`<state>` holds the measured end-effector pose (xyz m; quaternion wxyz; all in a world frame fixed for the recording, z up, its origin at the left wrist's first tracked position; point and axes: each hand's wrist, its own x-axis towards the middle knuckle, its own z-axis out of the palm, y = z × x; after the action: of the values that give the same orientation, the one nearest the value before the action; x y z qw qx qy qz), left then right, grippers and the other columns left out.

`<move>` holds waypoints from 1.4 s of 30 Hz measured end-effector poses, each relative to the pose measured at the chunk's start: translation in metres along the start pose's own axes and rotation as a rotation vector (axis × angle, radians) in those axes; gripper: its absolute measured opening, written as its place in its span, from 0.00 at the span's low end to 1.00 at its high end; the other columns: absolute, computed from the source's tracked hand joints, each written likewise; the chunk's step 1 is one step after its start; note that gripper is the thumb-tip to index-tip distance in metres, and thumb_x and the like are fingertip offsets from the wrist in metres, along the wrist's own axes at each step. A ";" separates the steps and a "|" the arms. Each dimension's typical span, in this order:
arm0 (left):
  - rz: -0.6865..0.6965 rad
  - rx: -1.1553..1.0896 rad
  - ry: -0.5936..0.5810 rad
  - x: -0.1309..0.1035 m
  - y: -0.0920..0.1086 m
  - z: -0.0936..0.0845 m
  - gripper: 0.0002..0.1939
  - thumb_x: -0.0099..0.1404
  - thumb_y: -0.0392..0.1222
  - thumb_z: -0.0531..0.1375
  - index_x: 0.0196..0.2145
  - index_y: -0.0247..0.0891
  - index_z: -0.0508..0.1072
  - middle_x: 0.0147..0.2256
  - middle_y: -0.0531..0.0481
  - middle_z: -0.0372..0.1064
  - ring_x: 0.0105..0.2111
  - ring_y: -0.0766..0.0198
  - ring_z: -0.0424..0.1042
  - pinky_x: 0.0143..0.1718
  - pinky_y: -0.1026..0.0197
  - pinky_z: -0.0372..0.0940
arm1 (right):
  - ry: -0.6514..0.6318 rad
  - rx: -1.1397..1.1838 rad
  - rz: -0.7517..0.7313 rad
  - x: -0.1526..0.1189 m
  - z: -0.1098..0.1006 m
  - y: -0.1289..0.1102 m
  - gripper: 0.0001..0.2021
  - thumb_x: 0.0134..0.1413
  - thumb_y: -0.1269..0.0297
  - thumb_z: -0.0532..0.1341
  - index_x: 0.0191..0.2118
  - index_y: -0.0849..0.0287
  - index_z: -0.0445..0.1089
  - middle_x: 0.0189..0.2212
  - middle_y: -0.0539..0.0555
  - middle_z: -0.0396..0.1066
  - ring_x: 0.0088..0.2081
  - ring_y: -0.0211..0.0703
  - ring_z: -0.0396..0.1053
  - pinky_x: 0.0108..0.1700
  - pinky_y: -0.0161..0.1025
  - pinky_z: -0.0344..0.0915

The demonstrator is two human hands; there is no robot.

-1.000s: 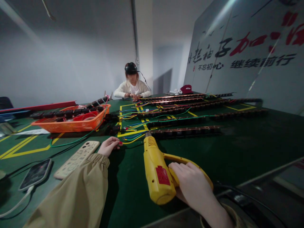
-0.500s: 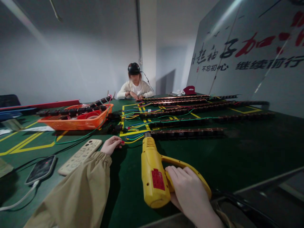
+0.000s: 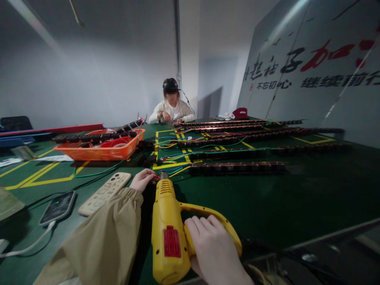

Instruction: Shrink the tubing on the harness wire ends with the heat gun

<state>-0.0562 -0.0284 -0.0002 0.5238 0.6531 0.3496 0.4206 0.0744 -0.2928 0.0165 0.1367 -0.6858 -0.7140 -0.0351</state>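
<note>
My right hand [image 3: 212, 247] is wrapped around the handle of a yellow heat gun [image 3: 169, 233], whose metal nozzle [image 3: 163, 175] points away from me. Just left of the nozzle, my left hand [image 3: 142, 180] pinches a small red piece [image 3: 156, 177] at the end of a wire. In the earlier picture that wire is yellow; its tip is now partly hidden behind the nozzle. Yellow, green and blue wires [image 3: 179, 170] run from there to the nearest black bar [image 3: 237, 168], which has copper-coloured lines along it.
Left of my hands lie a phone in a patterned case [image 3: 105, 193] and another phone on a white cable [image 3: 58, 207]. An orange basket [image 3: 97, 153] holds black parts. More wired bars [image 3: 267, 150] stretch across the green table [image 3: 297, 190]; a co-worker [image 3: 171, 105] sits opposite.
The heat gun has moved left, bringing its nozzle from the bar's end up to the red piece in my left hand. My left hand keeps its pinch.
</note>
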 end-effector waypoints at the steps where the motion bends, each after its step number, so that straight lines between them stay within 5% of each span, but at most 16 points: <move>1: -0.010 0.003 0.003 0.000 0.001 0.000 0.22 0.38 0.55 0.68 0.25 0.35 0.69 0.21 0.51 0.70 0.23 0.63 0.70 0.25 0.61 0.65 | -0.002 0.001 -0.008 0.002 0.000 -0.002 0.18 0.40 0.73 0.53 0.41 0.60 0.66 0.37 0.53 0.69 0.37 0.46 0.64 0.44 0.44 0.50; 14: -0.060 0.033 0.032 -0.001 0.005 0.001 0.25 0.36 0.57 0.68 0.25 0.35 0.69 0.21 0.52 0.70 0.22 0.65 0.68 0.26 0.63 0.63 | -0.011 0.070 -0.020 0.008 -0.001 -0.003 0.18 0.36 0.72 0.53 0.40 0.60 0.66 0.37 0.51 0.70 0.36 0.44 0.63 0.42 0.42 0.50; 30: -0.076 -0.015 -0.100 0.005 -0.009 -0.010 0.20 0.44 0.51 0.66 0.29 0.35 0.67 0.20 0.52 0.71 0.21 0.66 0.70 0.26 0.63 0.63 | 0.146 0.029 0.094 -0.016 -0.006 0.053 0.17 0.40 0.73 0.55 0.41 0.59 0.68 0.36 0.51 0.71 0.35 0.42 0.65 0.42 0.40 0.53; 35: -0.028 0.126 -0.102 0.007 -0.013 -0.012 0.18 0.47 0.53 0.63 0.29 0.36 0.68 0.26 0.49 0.74 0.24 0.63 0.71 0.28 0.62 0.63 | 0.227 -0.111 0.099 -0.022 -0.008 0.067 0.19 0.40 0.74 0.55 0.42 0.61 0.68 0.38 0.52 0.72 0.35 0.44 0.67 0.41 0.40 0.54; 42: 0.183 0.707 -0.087 0.006 -0.016 -0.004 0.22 0.57 0.56 0.53 0.17 0.38 0.69 0.27 0.50 0.67 0.28 0.65 0.67 0.32 0.63 0.61 | 0.269 -0.181 0.072 -0.024 -0.007 0.071 0.19 0.39 0.73 0.56 0.43 0.62 0.68 0.37 0.53 0.73 0.35 0.43 0.67 0.40 0.40 0.56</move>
<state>-0.0575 -0.0184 -0.0141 0.2405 0.8397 0.3907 0.2907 0.1466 -0.3140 0.0076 0.1698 -0.7095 -0.6582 -0.1859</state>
